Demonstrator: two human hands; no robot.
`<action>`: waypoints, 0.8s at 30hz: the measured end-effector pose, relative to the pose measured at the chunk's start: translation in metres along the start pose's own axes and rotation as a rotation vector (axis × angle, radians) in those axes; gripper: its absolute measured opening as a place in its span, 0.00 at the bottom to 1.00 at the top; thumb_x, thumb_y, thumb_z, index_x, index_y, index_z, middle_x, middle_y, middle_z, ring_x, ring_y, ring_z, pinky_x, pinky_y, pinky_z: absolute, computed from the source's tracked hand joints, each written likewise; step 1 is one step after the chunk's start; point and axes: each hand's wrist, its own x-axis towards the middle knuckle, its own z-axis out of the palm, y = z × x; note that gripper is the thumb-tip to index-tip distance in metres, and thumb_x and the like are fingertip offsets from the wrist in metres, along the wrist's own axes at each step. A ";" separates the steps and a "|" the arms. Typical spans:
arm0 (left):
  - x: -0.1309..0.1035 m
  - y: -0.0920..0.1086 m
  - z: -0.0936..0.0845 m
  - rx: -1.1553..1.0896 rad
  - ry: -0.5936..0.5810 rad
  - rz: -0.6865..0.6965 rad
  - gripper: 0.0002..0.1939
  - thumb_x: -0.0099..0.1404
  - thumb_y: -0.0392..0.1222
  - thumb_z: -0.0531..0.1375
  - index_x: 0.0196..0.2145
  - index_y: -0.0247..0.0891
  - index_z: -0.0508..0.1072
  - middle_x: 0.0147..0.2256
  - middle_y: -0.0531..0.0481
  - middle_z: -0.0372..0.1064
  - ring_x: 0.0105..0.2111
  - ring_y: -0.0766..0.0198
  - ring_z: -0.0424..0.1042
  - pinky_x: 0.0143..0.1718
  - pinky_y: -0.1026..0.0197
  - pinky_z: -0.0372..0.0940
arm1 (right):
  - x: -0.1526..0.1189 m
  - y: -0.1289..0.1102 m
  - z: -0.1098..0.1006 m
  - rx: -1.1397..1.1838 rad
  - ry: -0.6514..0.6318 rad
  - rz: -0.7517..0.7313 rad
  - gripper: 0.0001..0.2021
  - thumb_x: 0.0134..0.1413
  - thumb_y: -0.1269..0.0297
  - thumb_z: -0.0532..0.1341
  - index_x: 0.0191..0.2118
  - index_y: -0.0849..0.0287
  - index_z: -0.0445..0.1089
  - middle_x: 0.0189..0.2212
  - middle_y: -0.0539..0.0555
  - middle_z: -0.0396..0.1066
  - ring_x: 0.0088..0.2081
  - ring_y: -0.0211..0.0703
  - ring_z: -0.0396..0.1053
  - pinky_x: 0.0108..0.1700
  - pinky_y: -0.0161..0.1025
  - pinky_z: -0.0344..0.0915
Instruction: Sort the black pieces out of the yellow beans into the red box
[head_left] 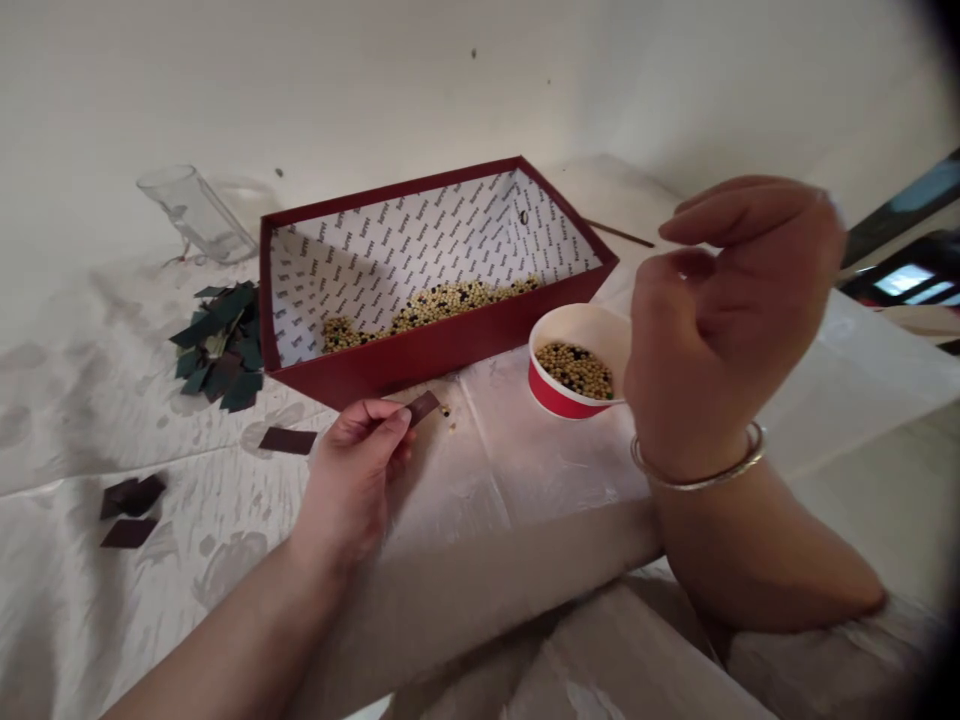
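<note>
My left hand point(367, 450) pinches a small dark brown strip point(423, 407) between thumb and fingers, low in front of the red box point(442, 345). Raised above the table on the right is my right hand point(731, 300), wearing a bangle, its fingers curled toward the thumb; whatever it may hold is too small or hidden. Beside it stands a red and white paper bowl point(566, 402), partly filled with pale and black beads point(576, 370). Similar beads lie along the bottom of the box, which has a printed white lining. A few loose beads point(445, 411) rest near the strip.
A pile of dark green pieces point(225, 345) lies left of the box, with a clear glass point(214, 220) behind it. Dark strips point(288, 440) and brown pieces point(129, 532) are on the cloth at left. A thin stick point(622, 234) lies behind the box's right corner.
</note>
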 end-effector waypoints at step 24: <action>0.004 0.005 -0.003 0.003 0.012 0.051 0.08 0.47 0.37 0.70 0.26 0.39 0.75 0.23 0.55 0.70 0.21 0.70 0.66 0.22 0.69 0.61 | -0.070 -0.006 0.059 -0.055 -1.339 0.004 0.04 0.58 0.69 0.58 0.33 0.57 0.69 0.34 0.52 0.72 0.36 0.41 0.68 0.36 0.37 0.58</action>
